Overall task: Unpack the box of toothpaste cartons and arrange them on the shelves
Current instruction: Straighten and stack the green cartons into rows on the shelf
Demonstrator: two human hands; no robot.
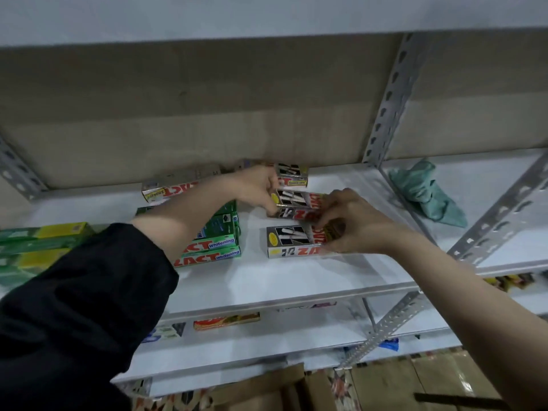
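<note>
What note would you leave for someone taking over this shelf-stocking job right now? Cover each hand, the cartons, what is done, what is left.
Left hand: gripping the left end of the middle black carton.
Right hand: fingers on the right ends of that carton and the front black carton.
Placed: green cartons stacked at left, another black carton at the back, all on the white shelf.
Left: straighten the black row and shelve whatever remains; the cardboard box sits below.

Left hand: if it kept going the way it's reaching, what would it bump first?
Probably the black-and-red carton at the back of the shelf, just beyond the left hand; depth is hard to judge.
</note>
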